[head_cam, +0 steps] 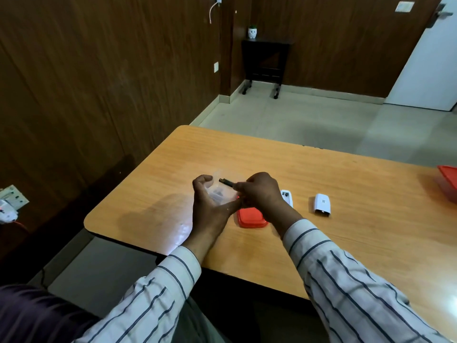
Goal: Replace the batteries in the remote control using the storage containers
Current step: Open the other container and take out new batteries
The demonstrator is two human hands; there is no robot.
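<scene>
My left hand (206,201) cups a small clear plastic container (220,191) with dark batteries inside, held just above the wooden table (321,181). My right hand (259,191) pinches a dark battery (225,182) by one end, its free end over the container's mouth. A red lid (252,217) lies flat on the table below my right wrist. The white remote control (286,196) lies behind my right hand, mostly hidden. Its white battery cover (321,205) rests apart to the right.
A second red-lidded container (448,181) stands at the table's right edge, partly out of frame. The table's left and near edges drop to the floor. A dark side table (265,60) stands far off by the wall.
</scene>
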